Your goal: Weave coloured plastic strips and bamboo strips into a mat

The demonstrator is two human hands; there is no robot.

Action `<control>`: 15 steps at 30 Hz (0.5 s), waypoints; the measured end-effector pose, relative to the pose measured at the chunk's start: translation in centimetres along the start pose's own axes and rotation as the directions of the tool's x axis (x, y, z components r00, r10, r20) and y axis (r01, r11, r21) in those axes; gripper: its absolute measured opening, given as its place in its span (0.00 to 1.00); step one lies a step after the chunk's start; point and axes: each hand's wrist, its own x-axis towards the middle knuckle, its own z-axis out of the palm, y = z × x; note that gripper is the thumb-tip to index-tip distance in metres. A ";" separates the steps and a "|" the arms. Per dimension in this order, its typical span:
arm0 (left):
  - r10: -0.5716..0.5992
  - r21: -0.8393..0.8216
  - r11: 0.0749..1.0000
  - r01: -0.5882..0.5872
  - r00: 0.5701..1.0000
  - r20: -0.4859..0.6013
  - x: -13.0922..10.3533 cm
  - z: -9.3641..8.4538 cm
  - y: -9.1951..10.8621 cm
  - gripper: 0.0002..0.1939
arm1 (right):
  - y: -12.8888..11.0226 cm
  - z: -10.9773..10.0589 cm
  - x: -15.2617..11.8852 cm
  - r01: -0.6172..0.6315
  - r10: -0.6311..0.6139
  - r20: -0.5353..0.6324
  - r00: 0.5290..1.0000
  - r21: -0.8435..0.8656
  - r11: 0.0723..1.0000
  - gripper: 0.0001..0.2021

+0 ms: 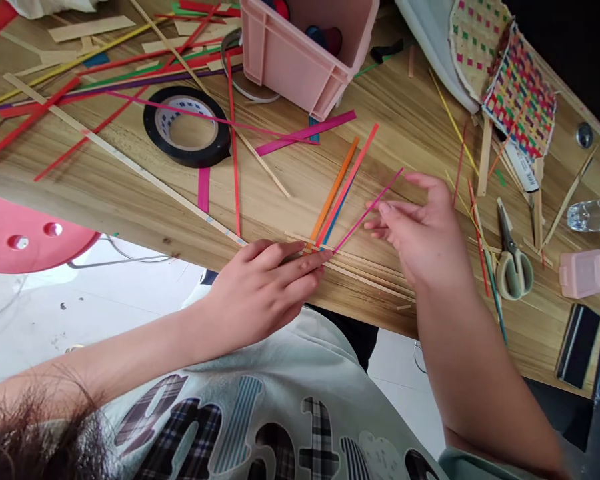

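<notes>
My left hand (pixel 263 287) reaches in from the left, its fingers bent over a small bundle of pale, thin wooden strips (pixel 367 267) near the table's front edge and holding them down. Its thumb is hidden. Coloured strips stick out across the pale ones by the fingertips: an orange strip (pixel 334 190), a coral-pink strip (pixel 350 180) and a blue strip (pixel 338 217). A narrow magenta strip (pixel 353 228) rises from beside the left fingertips to my right hand (pixel 420 230). The right thumb and a finger pinch it near its upper part, with the index finger raised.
Black tape (pixel 187 157) and loose coloured strips lie left. A pink bin (pixel 300 67) stands behind. To the right are scissors (pixel 513 260), a woven piece (pixel 523 93), a pink box (pixel 583 273) and a clear bottle (pixel 595 215). A pink stool (pixel 35 247) is below left.
</notes>
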 end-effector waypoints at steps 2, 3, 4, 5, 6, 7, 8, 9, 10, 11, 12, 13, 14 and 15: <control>0.004 -0.001 1.000 -0.004 1.000 0.006 0.0 0.0 0.0 0.12 | -0.2 0.1 0.7 -0.019 0.019 0.002 1.000 0.045 0.999 0.27; 0.007 0.000 1.000 -0.007 1.000 0.009 0.0 -0.1 0.0 0.12 | -0.3 0.0 0.8 -0.016 0.016 -0.002 1.000 0.057 0.998 0.28; 0.011 0.003 1.000 -0.011 1.000 0.011 -0.1 -0.1 0.0 0.13 | -0.2 -0.2 0.8 -0.009 0.010 -0.010 1.000 0.066 0.998 0.29; 0.014 0.007 1.000 -0.014 1.000 0.009 -0.1 -0.1 0.0 0.13 | -0.1 -0.4 0.6 0.001 0.001 -0.021 1.000 0.071 0.997 0.31; 0.018 0.013 1.000 -0.018 1.000 0.008 -0.1 -0.1 0.0 0.14 | 0.2 -0.7 0.3 0.007 -0.006 -0.022 1.000 0.067 0.998 0.32; 0.021 0.019 1.000 -0.022 1.000 0.006 -0.1 -0.1 0.0 0.14 | 0.4 -1.0 0.0 0.016 -0.015 -0.025 1.000 0.049 0.999 0.32; 0.024 0.024 0.999 -0.024 1.000 0.006 -0.1 -0.2 0.0 0.15 | 0.8 -1.4 -0.4 0.028 -0.027 -0.033 0.999 0.021 0.999 0.32; 0.025 0.028 0.999 -0.025 1.000 0.007 -0.1 -0.2 0.0 0.15 | 1.1 -1.8 -0.7 0.039 -0.039 -0.042 0.998 -0.015 0.999 0.30; 0.024 0.031 0.999 -0.025 1.000 0.011 -0.1 -0.2 0.0 0.16 | 1.4 -2.1 -1.0 0.050 -0.053 -0.050 0.997 -0.049 0.998 0.27; 0.024 0.032 0.999 -0.024 1.000 0.013 -0.1 -0.2 0.0 0.17 | 1.8 -2.4 -1.3 0.064 -0.069 -0.062 0.996 -0.074 0.995 0.24; 0.024 0.033 0.999 -0.024 1.000 0.015 -0.1 -0.2 0.0 0.18 | 2.1 -2.7 -1.6 0.078 -0.085 -0.075 0.994 -0.091 0.993 0.23; 0.021 0.032 0.999 -0.021 1.000 0.017 -0.1 -0.2 0.0 0.20 | 2.3 -3.1 -1.9 0.088 -0.097 -0.088 0.991 -0.103 0.991 0.22; 0.019 0.030 0.999 -0.020 1.000 0.020 -0.1 -0.3 0.1 0.21 | 2.6 -3.4 -2.1 0.090 -0.101 -0.094 0.990 -0.114 0.989 0.21; 0.019 0.028 0.999 -0.020 1.000 0.022 -0.1 -0.3 0.1 0.21 | 2.8 -3.8 -2.4 0.091 -0.105 -0.104 0.989 -0.131 0.987 0.20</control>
